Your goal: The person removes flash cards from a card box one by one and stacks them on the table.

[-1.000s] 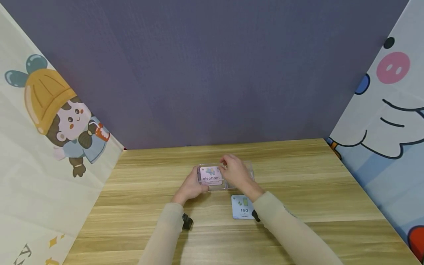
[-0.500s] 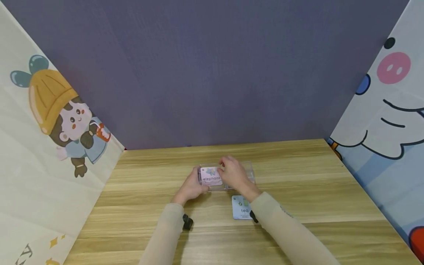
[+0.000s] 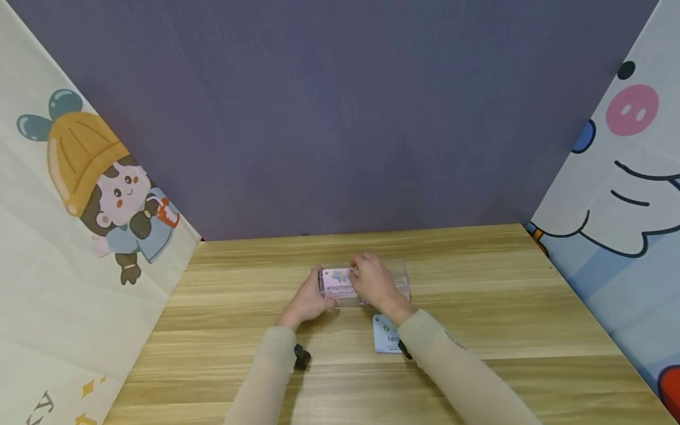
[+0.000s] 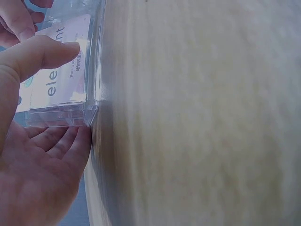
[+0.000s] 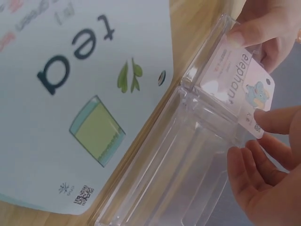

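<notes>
A pink flash card reading "elephant" [image 3: 339, 284] lies in the left compartment of a clear plastic box [image 3: 401, 273], its far edge standing past the compartment in the right wrist view. My left hand [image 3: 308, 301] grips the box's left end; in the left wrist view the thumb lies over the card side and the fingers curl behind the end wall. My right hand [image 3: 373, 283] pinches the card's right far corner, thumb on its face and index finger beneath. Near the box lies a blue flash card reading "tea" [image 5: 99, 127], partly covered by my right wrist in the head view.
The box's right compartment [image 5: 164, 165] holds nothing visible. All this rests on a wooden table [image 3: 223, 348]. A dark panel [image 3: 340, 118] stands behind it, with cartoon-printed sheets at the left [image 3: 32, 206] and right [image 3: 627, 195].
My right hand and forearm have shifted slightly left, hiding more of the tea card and the elephant card's right end. The left hand keeps its grip on the box.
</notes>
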Demonstrator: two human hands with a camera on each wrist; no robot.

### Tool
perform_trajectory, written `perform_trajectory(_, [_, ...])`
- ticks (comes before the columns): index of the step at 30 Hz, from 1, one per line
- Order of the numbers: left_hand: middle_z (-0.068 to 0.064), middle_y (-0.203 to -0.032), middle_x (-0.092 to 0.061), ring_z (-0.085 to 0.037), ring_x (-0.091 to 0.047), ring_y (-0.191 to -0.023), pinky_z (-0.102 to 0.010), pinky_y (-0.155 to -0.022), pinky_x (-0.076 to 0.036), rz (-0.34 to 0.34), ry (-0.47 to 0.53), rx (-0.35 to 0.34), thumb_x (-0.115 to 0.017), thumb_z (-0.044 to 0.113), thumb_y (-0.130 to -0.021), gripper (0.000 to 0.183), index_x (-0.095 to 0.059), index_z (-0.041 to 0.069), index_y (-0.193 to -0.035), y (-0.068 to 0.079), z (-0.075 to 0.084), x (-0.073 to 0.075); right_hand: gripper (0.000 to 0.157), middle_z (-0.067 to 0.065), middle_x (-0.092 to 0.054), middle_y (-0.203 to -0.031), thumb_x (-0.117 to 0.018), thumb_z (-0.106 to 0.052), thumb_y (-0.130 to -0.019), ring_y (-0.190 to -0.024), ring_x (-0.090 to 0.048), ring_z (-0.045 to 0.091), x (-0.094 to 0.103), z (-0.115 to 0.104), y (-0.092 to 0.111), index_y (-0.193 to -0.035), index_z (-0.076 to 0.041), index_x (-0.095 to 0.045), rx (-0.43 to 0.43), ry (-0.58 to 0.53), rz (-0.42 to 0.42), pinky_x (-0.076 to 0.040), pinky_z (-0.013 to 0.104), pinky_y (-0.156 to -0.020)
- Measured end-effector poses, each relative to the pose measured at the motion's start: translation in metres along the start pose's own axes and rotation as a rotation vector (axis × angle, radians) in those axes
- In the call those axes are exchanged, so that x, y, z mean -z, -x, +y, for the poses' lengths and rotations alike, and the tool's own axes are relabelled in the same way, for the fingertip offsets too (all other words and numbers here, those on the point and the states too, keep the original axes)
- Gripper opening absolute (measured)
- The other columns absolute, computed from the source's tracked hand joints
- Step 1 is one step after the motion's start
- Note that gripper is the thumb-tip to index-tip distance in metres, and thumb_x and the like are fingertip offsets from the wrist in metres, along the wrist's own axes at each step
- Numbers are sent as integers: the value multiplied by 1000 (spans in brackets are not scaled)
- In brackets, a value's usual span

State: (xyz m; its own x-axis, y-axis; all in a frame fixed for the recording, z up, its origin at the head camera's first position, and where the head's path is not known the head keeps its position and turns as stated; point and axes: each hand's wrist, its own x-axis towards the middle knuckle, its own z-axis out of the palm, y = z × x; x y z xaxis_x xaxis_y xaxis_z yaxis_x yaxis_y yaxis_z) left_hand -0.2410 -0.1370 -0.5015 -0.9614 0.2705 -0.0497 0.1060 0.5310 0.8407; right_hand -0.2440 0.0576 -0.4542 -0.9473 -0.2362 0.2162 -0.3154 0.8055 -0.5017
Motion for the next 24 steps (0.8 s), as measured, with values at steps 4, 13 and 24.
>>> perform_trajectory(4, [-16, -125, -60, -26, -62, -105, -47, -100, -51, 1, 0, -3, -81, 2, -70, 99, -28, -6, -152, -1, -1, -1, 22, 10, -68, -109, -75, -15, -90, -101, -64, 28, -2, 0, -1, -109, -5, -71, -5, 18, -2, -58, 44, -83])
perform_trajectory(13, [-16, -125, -60, -25, -62, -104, -47, -101, -50, 4, -6, 4, -82, 3, -71, 100, -26, -6, -154, -2, -4, -1, 13, 5, -67, -97, -76, -14, -89, -91, -62, 23, -5, 2, -2, -99, -9, -69, 1, 28, 10, -57, 38, -74])
perform_trajectory(24, [-20, -133, -58, -33, -60, -117, -51, -108, -44, 7, -11, -26, -82, 4, -69, 101, -27, -6, -153, -2, -7, 1, 12, 1, -64, -89, -74, -11, -89, -86, -60, 21, -8, 2, -2, -97, -10, -65, -12, -52, 46, -55, 37, -75])
